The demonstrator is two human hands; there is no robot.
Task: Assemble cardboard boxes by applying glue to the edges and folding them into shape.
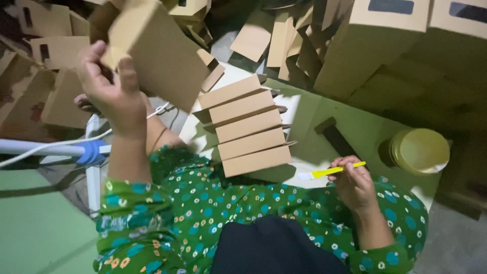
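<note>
With the left hand (109, 83) gripping the raised cardboard piece (157, 50), keep the right hand (352, 182) closed on the yellow brush (332, 171) and stroke evenly along the staggered cardboard stack (248, 127).

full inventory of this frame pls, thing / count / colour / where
Flat brown cardboard piece: 1, brown, held up at upper left.
Overlapping row of folded cardboard blanks: 5 visible, brown, centre, on the work surface.
Pale green work surface: 1, green, centre right.
Small brush with yellow handle and white bristles: 1, right of centre.
Round yellow-lidded tub: 1, right edge of surface.
Dark flat block: 1, black, beside the tub.
Loose cardboard heaps: many, brown, top and left.
White pipe frame with blue joint: 1, left.
Left hand: grips the cardboard piece.
Right hand: holds the brush.
</note>
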